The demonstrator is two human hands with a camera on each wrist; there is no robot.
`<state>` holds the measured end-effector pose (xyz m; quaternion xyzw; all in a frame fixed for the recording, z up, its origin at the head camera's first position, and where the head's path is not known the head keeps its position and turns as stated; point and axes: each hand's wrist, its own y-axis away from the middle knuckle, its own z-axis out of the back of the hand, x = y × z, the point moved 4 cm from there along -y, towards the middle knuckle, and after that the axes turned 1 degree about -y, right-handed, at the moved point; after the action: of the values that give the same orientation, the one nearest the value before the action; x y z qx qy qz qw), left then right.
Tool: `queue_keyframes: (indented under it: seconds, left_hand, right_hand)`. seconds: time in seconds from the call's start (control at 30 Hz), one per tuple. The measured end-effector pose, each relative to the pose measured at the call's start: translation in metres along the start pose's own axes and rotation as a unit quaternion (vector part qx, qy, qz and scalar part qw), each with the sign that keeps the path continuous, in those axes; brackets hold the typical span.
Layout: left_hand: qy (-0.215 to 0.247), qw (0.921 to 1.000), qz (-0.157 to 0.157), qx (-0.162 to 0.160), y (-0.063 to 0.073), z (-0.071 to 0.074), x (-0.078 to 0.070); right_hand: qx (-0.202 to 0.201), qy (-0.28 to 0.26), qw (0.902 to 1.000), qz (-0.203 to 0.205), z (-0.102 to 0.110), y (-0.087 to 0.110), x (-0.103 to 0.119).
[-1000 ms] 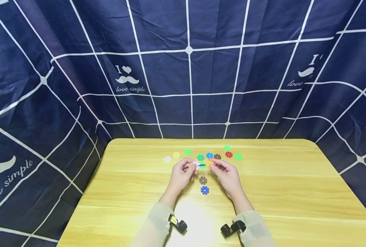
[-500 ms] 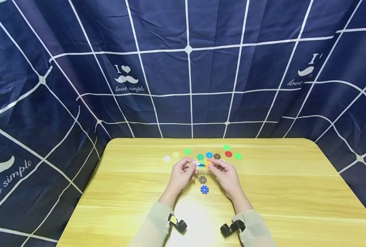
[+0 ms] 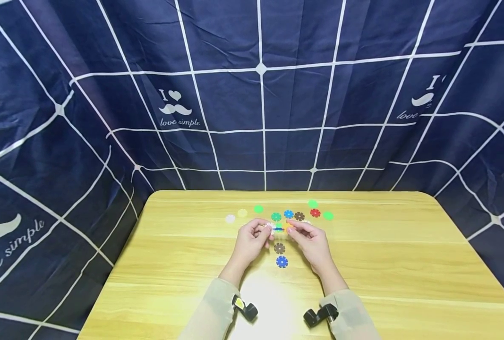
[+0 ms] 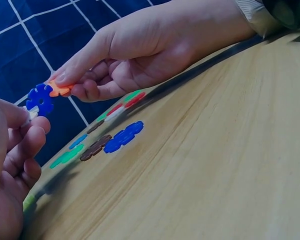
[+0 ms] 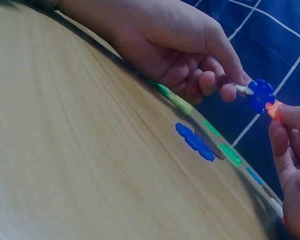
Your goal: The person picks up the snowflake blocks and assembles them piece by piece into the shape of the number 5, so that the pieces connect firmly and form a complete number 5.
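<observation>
In the head view, my left hand (image 3: 250, 242) and my right hand (image 3: 314, 243) face each other above the table. Thumb and fingers of the left hand pinch a white notched disc (image 5: 242, 89), largely covered by the fingertips. An orange notched disc (image 4: 60, 90) is pinched in the right hand. Between the two sits a blue notched disc (image 4: 35, 96), edge-on in the head view, touching both. The white one appears slotted into the blue one; how firmly the orange one is joined I cannot tell.
Nearer than the hands, a brown disc (image 3: 279, 248) and another blue disc (image 3: 282, 261) lie flat on the wooden table (image 3: 405, 274). Behind the hands are several more, including a red disc (image 3: 315, 213), a yellow disc (image 3: 243, 213) and a green disc (image 3: 328, 216). A patterned curtain (image 3: 230, 104) surrounds the table.
The gap between the orange disc and the blue disc has closed, and they now touch. Both hands stay nearly in place, each keeping its pinch.
</observation>
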<state>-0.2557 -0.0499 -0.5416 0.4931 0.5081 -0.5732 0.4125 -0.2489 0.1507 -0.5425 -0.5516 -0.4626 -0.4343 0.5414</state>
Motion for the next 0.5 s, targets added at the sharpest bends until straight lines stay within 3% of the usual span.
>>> queue_keyframes:
  seconds: [0.5]
  left_hand:
    - [-0.009,0.9998,-0.013,0.008,-0.0008,-0.0002,0.0005]
  right_hand:
    - [-0.003,0.014,0.9999,-0.004,-0.0012,-0.0005,-0.0011]
